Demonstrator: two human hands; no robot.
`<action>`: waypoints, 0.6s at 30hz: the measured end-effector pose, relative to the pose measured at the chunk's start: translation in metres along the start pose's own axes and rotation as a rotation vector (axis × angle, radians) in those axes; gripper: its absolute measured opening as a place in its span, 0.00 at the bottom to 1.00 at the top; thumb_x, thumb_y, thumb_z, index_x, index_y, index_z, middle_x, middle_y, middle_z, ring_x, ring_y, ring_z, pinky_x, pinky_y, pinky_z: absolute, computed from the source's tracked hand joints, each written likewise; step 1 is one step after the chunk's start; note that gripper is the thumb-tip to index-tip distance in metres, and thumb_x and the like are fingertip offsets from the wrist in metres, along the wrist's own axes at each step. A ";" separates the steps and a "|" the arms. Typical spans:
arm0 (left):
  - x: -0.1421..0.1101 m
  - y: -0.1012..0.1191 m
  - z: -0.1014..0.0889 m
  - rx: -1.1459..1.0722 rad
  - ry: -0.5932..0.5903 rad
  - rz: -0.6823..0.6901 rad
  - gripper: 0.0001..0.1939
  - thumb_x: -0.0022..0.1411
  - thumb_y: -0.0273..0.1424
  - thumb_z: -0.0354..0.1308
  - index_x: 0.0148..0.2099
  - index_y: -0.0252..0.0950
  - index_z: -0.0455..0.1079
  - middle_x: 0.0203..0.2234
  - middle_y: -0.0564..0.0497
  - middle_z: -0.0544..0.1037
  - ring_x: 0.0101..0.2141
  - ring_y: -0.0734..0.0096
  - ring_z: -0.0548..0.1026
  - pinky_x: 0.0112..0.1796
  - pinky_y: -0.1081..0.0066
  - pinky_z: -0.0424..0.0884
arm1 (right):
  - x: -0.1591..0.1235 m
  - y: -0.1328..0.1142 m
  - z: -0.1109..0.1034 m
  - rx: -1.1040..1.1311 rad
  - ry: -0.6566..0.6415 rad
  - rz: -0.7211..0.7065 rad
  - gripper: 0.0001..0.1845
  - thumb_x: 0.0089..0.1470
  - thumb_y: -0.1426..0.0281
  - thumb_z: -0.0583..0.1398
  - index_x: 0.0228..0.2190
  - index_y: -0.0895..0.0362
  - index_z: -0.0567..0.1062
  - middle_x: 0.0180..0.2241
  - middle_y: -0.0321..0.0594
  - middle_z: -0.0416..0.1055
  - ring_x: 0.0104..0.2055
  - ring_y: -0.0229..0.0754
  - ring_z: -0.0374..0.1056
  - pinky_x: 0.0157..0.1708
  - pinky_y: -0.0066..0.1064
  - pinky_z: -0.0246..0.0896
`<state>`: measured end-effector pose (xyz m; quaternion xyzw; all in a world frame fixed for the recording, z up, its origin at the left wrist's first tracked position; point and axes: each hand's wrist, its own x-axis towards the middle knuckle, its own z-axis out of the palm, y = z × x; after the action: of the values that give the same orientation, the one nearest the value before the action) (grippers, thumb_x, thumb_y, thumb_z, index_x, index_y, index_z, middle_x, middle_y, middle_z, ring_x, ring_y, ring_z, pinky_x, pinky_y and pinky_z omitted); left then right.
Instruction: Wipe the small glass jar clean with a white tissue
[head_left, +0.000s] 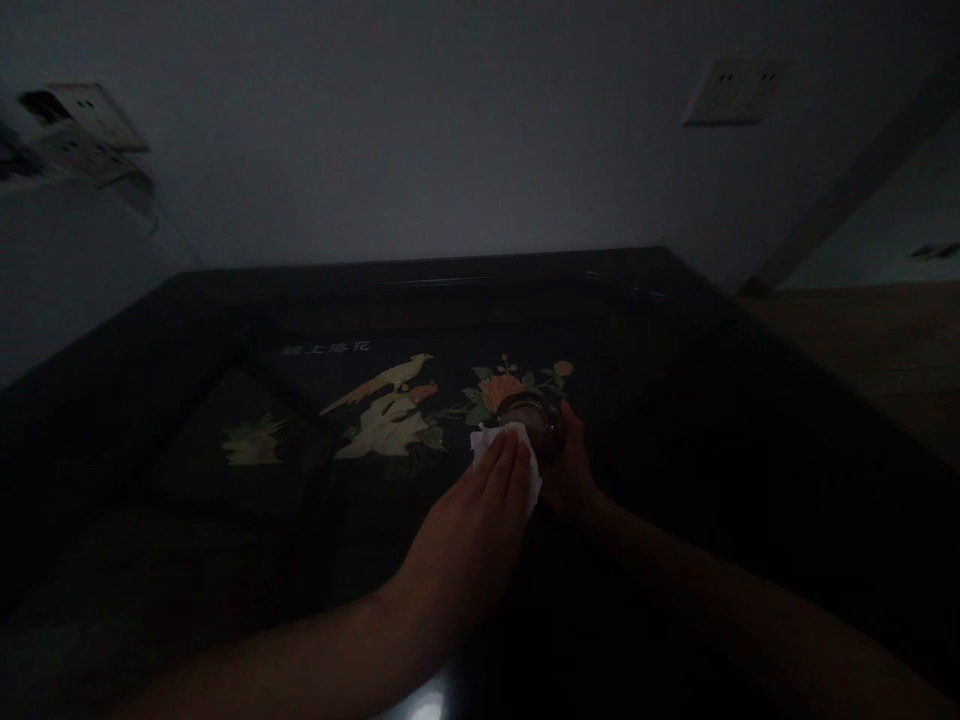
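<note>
The light is dim. A white tissue (534, 482) lies under the fingers of my left hand (472, 510), which presses it to the near left side of a dark, glossy rounded vessel (534, 418). It looks like a glass jar or bowl, though its exact kind is too dark to tell. My right hand (574, 465) grips this vessel from the right, its fingers partly hidden behind it. Both hands are above a black glossy tabletop (420, 310), over its inlaid picture of a bird (394, 375) and flowers (499, 390).
A pale wall (420, 130) rises behind the tabletop's far edge. On it are a double socket (739, 88) at right and a socket plate (97, 115) at left, with another white socket block (79, 150) close by. Wooden floor (877, 330) shows at far right.
</note>
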<state>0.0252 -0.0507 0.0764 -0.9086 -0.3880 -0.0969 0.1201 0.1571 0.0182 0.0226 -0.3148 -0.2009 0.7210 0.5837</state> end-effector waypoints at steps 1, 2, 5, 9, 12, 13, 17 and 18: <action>0.001 0.000 0.001 -0.019 0.002 0.009 0.26 0.61 0.20 0.42 0.61 0.19 0.55 0.60 0.32 0.60 0.60 0.53 0.59 0.55 0.62 0.66 | 0.000 0.000 0.000 0.003 0.002 0.003 0.22 0.43 0.47 0.60 0.26 0.52 0.77 0.29 0.37 0.79 0.40 0.48 0.74 0.45 0.37 0.67; 0.002 -0.001 0.002 -0.042 0.007 0.021 0.26 0.61 0.20 0.43 0.61 0.19 0.54 0.60 0.32 0.59 0.60 0.53 0.58 0.56 0.61 0.65 | -0.001 0.001 0.000 0.005 0.004 0.009 0.21 0.41 0.47 0.61 0.25 0.52 0.77 0.28 0.36 0.79 0.39 0.48 0.74 0.45 0.37 0.67; 0.007 -0.006 0.006 -0.118 0.039 0.051 0.26 0.63 0.22 0.43 0.63 0.20 0.50 0.62 0.34 0.57 0.63 0.56 0.52 0.58 0.62 0.63 | -0.003 0.002 0.000 0.002 0.004 0.024 0.21 0.37 0.47 0.64 0.23 0.52 0.77 0.29 0.36 0.80 0.38 0.47 0.75 0.44 0.37 0.67; 0.014 -0.016 0.012 -0.158 0.087 0.023 0.27 0.64 0.22 0.44 0.64 0.22 0.47 0.62 0.34 0.57 0.63 0.58 0.50 0.57 0.62 0.63 | -0.007 0.004 0.002 0.002 -0.002 0.013 0.20 0.38 0.49 0.64 0.25 0.52 0.78 0.30 0.35 0.80 0.40 0.46 0.74 0.46 0.36 0.66; 0.015 -0.021 0.012 -0.116 0.080 -0.007 0.27 0.63 0.21 0.44 0.63 0.21 0.49 0.62 0.31 0.57 0.63 0.56 0.52 0.57 0.61 0.64 | -0.008 0.002 0.004 0.001 -0.020 0.025 0.20 0.40 0.49 0.63 0.28 0.52 0.79 0.31 0.36 0.80 0.43 0.48 0.74 0.48 0.38 0.65; 0.014 -0.021 0.011 -0.096 0.069 -0.014 0.26 0.63 0.20 0.44 0.63 0.20 0.50 0.61 0.31 0.57 0.62 0.55 0.53 0.56 0.60 0.64 | -0.008 0.001 0.005 0.004 -0.021 0.027 0.21 0.40 0.49 0.63 0.29 0.52 0.79 0.31 0.36 0.80 0.43 0.49 0.74 0.48 0.38 0.65; 0.009 -0.018 0.009 -0.028 0.039 -0.035 0.26 0.61 0.19 0.43 0.62 0.20 0.52 0.60 0.30 0.59 0.61 0.53 0.56 0.55 0.59 0.66 | -0.007 -0.002 0.004 0.030 -0.016 0.028 0.21 0.43 0.48 0.60 0.30 0.52 0.79 0.31 0.36 0.80 0.43 0.48 0.74 0.48 0.39 0.64; 0.008 -0.016 0.008 -0.021 0.036 -0.035 0.26 0.61 0.19 0.43 0.62 0.20 0.52 0.60 0.30 0.59 0.61 0.53 0.56 0.55 0.59 0.66 | -0.006 -0.002 0.003 0.034 -0.012 0.029 0.21 0.43 0.49 0.60 0.29 0.52 0.79 0.32 0.36 0.80 0.43 0.48 0.74 0.48 0.38 0.64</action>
<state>0.0197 -0.0325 0.0729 -0.9010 -0.4005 -0.1195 0.1160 0.1571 0.0128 0.0277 -0.3031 -0.1875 0.7347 0.5772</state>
